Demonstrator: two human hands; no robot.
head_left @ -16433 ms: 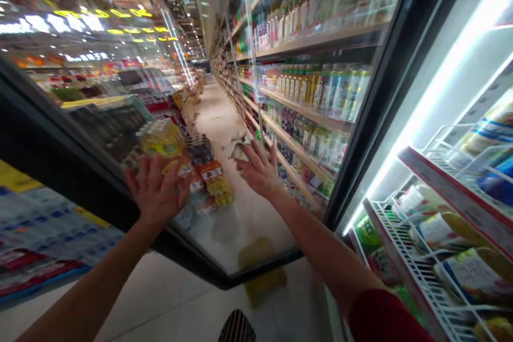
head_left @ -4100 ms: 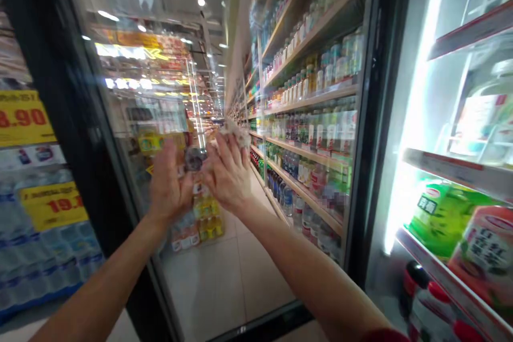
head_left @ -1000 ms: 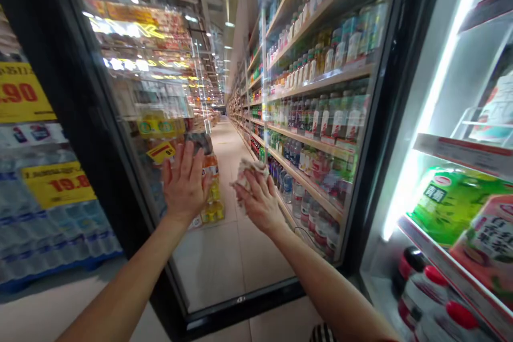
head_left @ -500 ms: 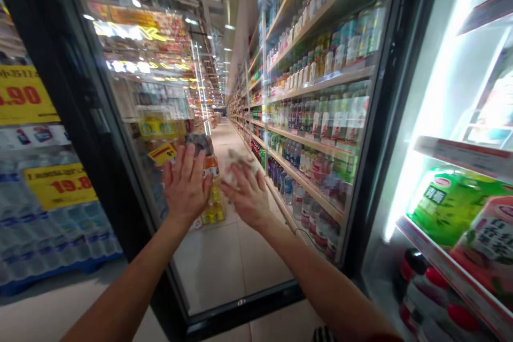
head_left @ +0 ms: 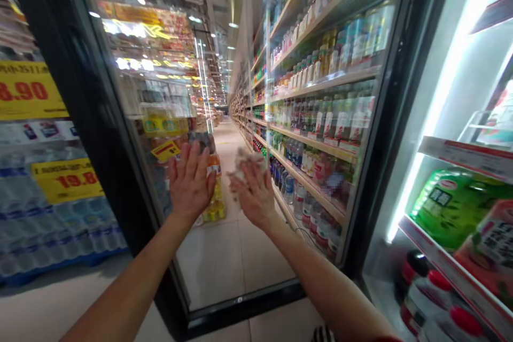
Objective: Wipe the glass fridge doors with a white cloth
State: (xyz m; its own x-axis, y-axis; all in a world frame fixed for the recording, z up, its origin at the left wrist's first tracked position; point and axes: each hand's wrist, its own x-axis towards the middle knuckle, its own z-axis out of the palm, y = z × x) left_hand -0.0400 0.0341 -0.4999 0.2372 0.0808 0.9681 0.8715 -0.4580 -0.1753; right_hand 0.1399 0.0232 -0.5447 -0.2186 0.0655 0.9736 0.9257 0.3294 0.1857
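An open glass cooler door (head_left: 224, 278) with a black frame stands in front of me. My left hand (head_left: 190, 184) lies flat on the pane, fingers stretched upward. Right beside it, my right hand (head_left: 250, 192) presses a crumpled whitish cloth (head_left: 245, 163) against the glass; the hand and cloth are smeared by motion. Through the pane I see a long shop aisle with drink shelves on the right.
The lit cooler interior (head_left: 441, 91) is at right, with green and red cartons (head_left: 449, 208) on a shelf and red-capped bottles (head_left: 425, 299) below. Stacked water packs with yellow price signs (head_left: 64, 181) stand at left. Pale floor tiles lie underfoot.
Over the last second my right hand with the cloth has slid left and slightly up across the glass, toward the left hand. The left hand has stayed flat in nearly the same spot.
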